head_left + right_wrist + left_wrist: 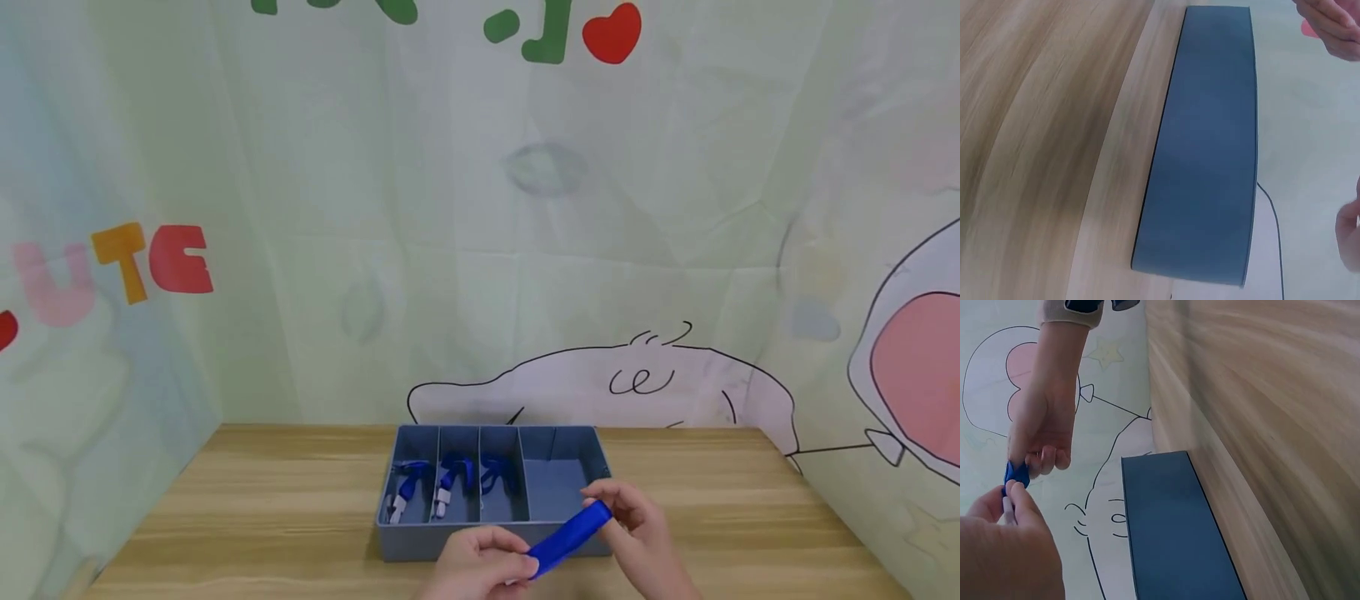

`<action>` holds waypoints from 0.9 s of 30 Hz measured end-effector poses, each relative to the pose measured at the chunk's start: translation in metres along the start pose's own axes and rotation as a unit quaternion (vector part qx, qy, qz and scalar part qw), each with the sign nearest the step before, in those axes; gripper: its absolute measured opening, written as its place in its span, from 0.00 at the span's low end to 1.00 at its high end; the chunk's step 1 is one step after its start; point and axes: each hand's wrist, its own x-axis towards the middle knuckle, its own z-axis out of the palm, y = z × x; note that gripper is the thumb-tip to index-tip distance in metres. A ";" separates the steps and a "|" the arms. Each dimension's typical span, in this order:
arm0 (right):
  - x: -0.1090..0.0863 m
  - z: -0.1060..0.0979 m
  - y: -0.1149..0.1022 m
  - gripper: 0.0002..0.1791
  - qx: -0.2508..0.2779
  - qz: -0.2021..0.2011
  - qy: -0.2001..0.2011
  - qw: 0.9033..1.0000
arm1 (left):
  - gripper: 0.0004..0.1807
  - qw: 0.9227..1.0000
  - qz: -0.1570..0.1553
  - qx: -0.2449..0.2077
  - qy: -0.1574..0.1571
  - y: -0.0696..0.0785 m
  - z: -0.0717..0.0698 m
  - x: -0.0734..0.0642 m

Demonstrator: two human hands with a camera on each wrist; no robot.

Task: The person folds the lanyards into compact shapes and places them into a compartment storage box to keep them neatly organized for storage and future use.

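A blue lanyard (570,537), folded into a flat band, stretches between both hands in front of the tray. My left hand (487,565) pinches its lower end between thumb and fingers. A pale piece (1009,511) shows at those fingers in the left wrist view. My right hand (637,537) holds the upper end at its thumb, the other fingers curled near it. Behind the hands stands a grey-blue divided tray (442,543). Its three narrow compartments hold blue lanyards (408,482), two with white clips showing. The right wrist view shows only parts of the hands, not the lanyard.
The tray stands on a wood-grain table (262,508). Its wide right compartment (558,479) shows a bare floor, partly hidden by my right hand. A printed cloth backdrop (465,250) rises behind and beside the table.
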 end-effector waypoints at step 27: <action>0.001 -0.033 -0.015 0.11 0.244 0.132 -0.236 0.932 | 0.13 0.995 0.067 0.059 -0.043 0.018 -0.028 -0.008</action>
